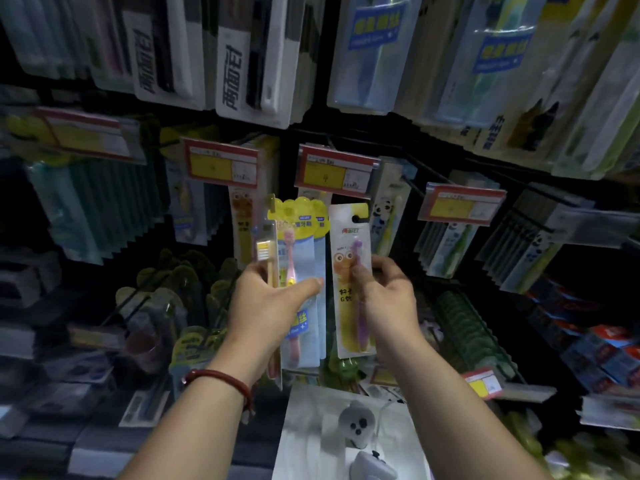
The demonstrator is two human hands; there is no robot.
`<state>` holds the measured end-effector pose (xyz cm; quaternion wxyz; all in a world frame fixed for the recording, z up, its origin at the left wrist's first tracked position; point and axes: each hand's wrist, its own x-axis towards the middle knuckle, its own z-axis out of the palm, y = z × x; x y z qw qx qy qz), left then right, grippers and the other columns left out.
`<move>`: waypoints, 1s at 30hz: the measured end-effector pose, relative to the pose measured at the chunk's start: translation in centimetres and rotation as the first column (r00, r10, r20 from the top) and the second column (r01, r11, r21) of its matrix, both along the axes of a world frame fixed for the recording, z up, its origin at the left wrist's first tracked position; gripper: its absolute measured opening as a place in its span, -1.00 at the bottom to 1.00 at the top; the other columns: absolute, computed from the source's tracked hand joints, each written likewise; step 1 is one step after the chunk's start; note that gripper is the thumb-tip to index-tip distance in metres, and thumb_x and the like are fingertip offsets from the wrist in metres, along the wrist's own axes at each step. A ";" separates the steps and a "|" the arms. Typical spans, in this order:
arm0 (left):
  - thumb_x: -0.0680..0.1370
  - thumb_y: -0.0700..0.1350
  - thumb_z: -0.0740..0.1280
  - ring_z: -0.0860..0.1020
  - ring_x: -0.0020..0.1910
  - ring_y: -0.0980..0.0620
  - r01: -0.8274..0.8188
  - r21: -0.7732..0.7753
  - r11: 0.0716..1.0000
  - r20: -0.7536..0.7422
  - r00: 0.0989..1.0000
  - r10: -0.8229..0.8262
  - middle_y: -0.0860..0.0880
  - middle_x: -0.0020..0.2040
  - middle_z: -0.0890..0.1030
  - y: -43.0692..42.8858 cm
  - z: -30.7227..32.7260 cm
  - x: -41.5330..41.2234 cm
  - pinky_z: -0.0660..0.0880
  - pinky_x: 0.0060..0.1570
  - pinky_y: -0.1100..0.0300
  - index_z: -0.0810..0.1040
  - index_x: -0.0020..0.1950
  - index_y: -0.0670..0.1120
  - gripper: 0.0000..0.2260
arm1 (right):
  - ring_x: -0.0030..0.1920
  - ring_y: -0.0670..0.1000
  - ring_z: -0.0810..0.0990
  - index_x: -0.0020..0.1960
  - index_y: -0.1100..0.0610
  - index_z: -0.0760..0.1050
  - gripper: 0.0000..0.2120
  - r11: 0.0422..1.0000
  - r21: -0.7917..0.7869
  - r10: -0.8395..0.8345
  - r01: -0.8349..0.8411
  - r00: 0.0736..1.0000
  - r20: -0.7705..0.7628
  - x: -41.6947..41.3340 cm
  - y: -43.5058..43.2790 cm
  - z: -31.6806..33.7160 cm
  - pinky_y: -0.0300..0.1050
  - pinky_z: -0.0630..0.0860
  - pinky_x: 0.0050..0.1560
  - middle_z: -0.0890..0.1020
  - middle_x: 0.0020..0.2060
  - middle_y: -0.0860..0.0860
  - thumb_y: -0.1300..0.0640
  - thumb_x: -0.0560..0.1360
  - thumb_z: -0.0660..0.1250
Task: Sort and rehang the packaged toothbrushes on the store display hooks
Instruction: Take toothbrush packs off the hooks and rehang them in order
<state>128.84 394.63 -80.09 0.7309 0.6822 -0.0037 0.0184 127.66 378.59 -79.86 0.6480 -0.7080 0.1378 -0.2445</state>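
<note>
Left hand [273, 299] grips pink-toothbrush packs [304, 244]; right hand [388, 299], a purple-toothbrush pack [348, 247].

"两面针" on white hanging packs [230, 79]; same brand, red, on purple toothbrush pack [344, 306]; price tags [221, 164] blurred.

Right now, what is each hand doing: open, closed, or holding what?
Left hand: grips a stack of toothbrush packs, with a pink brush in front.
Right hand: holds a single purple-toothbrush pack upright.
</note>
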 end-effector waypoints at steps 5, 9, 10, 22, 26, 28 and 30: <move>0.26 -0.03 0.65 0.77 -0.13 -0.05 -0.032 -0.034 0.999 -0.013 0.999 0.032 0.00 -0.10 0.78 2.2 0.3 0.5 0.70 -0.04 -0.08 0.70 0.07 -0.04 -0.59 | -0.08 -0.09 0.68 0.09 0.01 0.59 -0.93 0.988 -0.133 0.077 -0.076 0.997 0.004 1.3 2.6 0.6 -0.27 0.60 -0.10 0.71 -0.10 -0.09 0.06 0.64 0.35; 0.35 -0.13 0.66 0.76 -0.13 -0.07 -0.064 -0.044 0.997 -0.017 0.998 0.063 -0.04 -0.10 0.78 4.5 0.2 0.6 0.70 -0.04 -0.09 0.70 0.07 -0.06 -0.67 | -0.03 -0.05 0.68 0.12 -0.05 0.59 -0.87 0.969 -0.225 0.103 -0.101 0.995 0.000 2.9 4.6 1.3 0.01 0.62 0.07 0.72 -0.07 -0.08 -0.05 0.64 0.34; 0.32 -0.09 0.67 0.76 -0.12 -0.08 -0.060 -0.037 0.998 -0.019 0.998 0.060 -0.04 -0.10 0.78 4.9 0.2 0.5 0.70 -0.03 -0.12 0.70 0.07 -0.06 -0.64 | -0.03 -0.03 0.68 0.12 -0.05 0.58 -0.87 0.970 -0.227 0.097 -0.092 0.995 0.014 3.4 5.0 1.6 0.03 0.62 0.06 0.71 -0.07 -0.08 -0.06 0.64 0.32; 0.29 -0.03 0.67 0.75 -0.17 -0.01 -0.030 0.011 0.999 -0.041 0.999 0.030 0.00 -0.11 0.77 7.4 -0.5 0.3 0.70 -0.12 -0.07 0.66 0.10 -0.02 -0.57 | 0.02 0.18 0.60 0.23 0.11 0.45 -0.74 0.968 -0.190 -0.172 0.166 0.985 -0.016 7.7 6.8 3.9 0.13 0.56 0.14 0.62 0.00 0.10 -0.04 0.70 0.15; 0.36 -0.11 0.65 0.73 -0.23 0.10 -0.047 0.035 0.998 -0.032 0.998 0.048 0.03 -0.12 0.76 7.9 -0.8 0.3 0.60 -0.27 0.14 0.65 0.09 -0.02 -0.64 | 0.08 0.24 0.62 0.24 0.12 0.39 -0.68 0.950 -0.248 -0.218 0.191 0.972 -0.086 8.8 6.3 3.7 0.21 0.55 0.17 0.62 0.08 0.17 -0.10 0.70 0.11; 0.36 -0.11 0.65 0.72 -0.24 0.11 -0.045 0.031 0.998 -0.025 0.999 0.046 0.03 -0.13 0.76 8.3 -0.8 0.4 0.56 -0.31 0.20 0.65 0.10 -0.04 -0.64 | 0.15 0.25 0.61 0.26 0.12 0.39 -0.69 0.946 -0.267 -0.221 0.186 0.969 -0.107 9.0 5.8 3.5 0.21 0.53 0.23 0.61 0.14 0.18 -0.08 0.69 0.12; 0.35 -0.11 0.65 0.72 -0.23 0.10 -0.052 0.036 0.998 -0.028 0.998 0.053 0.03 -0.12 0.76 8.6 -0.8 0.4 0.56 -0.31 0.21 0.65 0.09 -0.03 -0.64 | 0.23 0.25 0.57 0.35 0.16 0.38 -0.63 0.938 -0.296 -0.234 0.180 0.959 -0.159 9.2 5.5 3.4 0.14 0.51 0.26 0.55 0.27 0.19 -0.08 0.69 0.15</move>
